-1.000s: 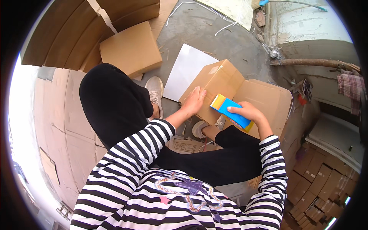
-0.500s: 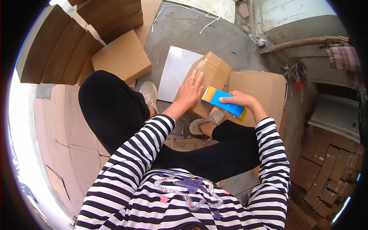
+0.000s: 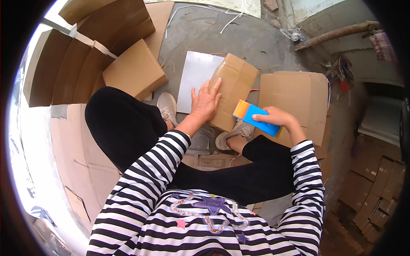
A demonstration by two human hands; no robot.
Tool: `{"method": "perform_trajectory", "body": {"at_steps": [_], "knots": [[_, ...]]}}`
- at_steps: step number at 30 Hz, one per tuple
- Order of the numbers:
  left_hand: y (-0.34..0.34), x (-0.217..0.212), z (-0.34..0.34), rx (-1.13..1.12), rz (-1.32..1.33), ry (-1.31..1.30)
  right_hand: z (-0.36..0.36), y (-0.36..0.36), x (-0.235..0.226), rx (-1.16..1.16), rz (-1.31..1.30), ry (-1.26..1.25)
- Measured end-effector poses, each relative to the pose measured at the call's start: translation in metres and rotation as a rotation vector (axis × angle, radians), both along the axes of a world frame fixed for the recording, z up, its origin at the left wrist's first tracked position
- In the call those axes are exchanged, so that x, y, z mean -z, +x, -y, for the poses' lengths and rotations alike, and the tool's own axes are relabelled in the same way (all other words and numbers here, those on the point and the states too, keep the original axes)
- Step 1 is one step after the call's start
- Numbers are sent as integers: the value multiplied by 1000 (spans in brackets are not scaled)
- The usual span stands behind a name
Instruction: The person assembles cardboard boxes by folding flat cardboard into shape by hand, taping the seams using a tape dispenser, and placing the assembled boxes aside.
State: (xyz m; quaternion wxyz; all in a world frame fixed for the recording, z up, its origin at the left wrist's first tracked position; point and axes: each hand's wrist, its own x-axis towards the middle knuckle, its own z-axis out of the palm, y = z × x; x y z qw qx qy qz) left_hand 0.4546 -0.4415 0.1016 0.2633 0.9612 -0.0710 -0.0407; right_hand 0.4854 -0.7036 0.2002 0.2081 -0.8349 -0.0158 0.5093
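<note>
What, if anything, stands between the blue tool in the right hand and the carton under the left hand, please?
Nothing visible stands between the blue tool and the carton. The left hand lies on the carton's left side, clear of the tool's orange end.

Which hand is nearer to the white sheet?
The left. The left hand rests on the cardboard box, close by the white sheet; the right hand is farther, to the right of the box, holding a blue-and-orange tool.

"What's underfoot?"
"A grey floor (image 3: 273, 45)."
"And what lies on it?"
"A white sheet (image 3: 193, 79), a thin white strap (image 3: 232, 23) farther off and, upper left, some flat cardboard (image 3: 159, 25). Two pale shoes (image 3: 166, 106) rest there too."
</note>
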Motion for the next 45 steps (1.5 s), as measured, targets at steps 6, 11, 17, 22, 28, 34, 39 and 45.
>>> {"method": "perform_trajectory", "body": {"at_steps": [6,11,17,22,28,34,39,45], "knots": [[24,-4,24,137,244,136,-3,10,12,-1,-79,53],[32,-4,31,305,281,193,4,7,15,-3,-56,77],[28,-5,40,333,241,264,20,-3,32,-44,1,185],[28,-7,35,320,214,318,25,-4,19,-85,21,156],[31,-4,38,336,223,306,125,-47,38,1,107,65],[32,-5,37,340,241,342,89,-31,71,-84,51,-87],[30,-4,38,345,245,362,15,-7,107,-21,-61,-171],[30,-1,30,348,262,387,-24,14,114,9,-57,-158]]}}
